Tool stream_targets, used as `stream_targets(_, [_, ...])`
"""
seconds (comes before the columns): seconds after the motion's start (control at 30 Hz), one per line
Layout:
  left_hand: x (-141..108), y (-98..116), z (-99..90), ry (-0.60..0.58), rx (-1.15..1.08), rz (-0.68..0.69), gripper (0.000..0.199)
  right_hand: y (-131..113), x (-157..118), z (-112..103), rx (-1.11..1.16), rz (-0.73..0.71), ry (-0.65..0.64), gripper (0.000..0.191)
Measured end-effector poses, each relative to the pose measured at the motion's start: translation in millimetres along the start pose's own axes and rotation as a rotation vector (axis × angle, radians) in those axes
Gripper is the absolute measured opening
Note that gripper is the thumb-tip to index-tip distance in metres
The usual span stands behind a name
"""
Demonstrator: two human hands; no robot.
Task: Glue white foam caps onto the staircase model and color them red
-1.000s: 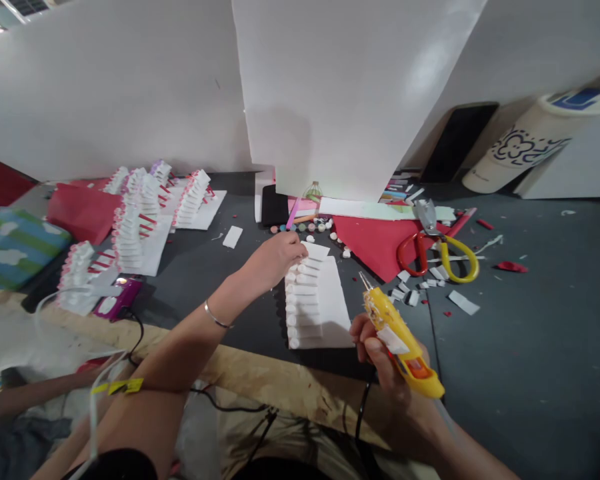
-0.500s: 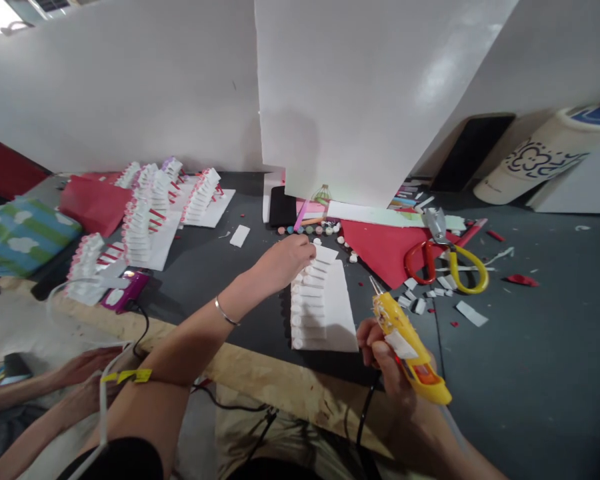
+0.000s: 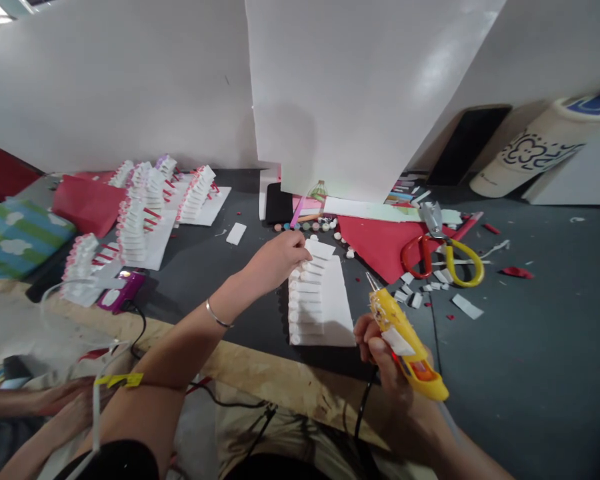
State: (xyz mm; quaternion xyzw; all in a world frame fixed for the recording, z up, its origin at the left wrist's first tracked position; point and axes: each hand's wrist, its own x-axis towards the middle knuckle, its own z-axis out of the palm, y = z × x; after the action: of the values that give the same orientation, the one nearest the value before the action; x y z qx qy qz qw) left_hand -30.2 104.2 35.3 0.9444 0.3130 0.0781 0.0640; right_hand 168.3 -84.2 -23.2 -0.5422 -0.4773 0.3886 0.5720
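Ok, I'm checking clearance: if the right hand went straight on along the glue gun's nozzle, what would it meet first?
Probably the small white piece beside the red sheet, with the glue gun leading; its height is unclear, so it might pass over.

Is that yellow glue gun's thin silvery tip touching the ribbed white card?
Apart: the head view shows dark grey tabletop between the silvery tip and the white card.

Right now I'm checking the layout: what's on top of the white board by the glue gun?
White strips line the left of the white board; its plain right side shows. What they and the left hand cover cannot be seen.
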Motion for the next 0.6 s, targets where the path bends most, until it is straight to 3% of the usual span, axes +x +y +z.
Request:
stream_targets(0.17, [0, 0, 1.2, -0.032, -0.032, -0.06, 0.024, -2, 1, -2, 0.001, -0.023, -0.004, 0.04])
stream_targets(0.37, [-14, 6, -7.3, 0.201, -0.06, -0.027, 0.032, -9, 0, -3, 0.025, 0.006, -0.007, 0.04])
stream_targets(0.5, [-30, 12, -13.9, 0.293, 0.0, -0.14, 0.029, -7, 4, -8, 0.048, 0.098, 0.003, 0.039])
stream_targets(0.6, [-26, 13, -23.9, 0.311, 0.044, -0.227, 0.032, -5, 13, -12, 0.178, 0.112, 0.076, 0.041])
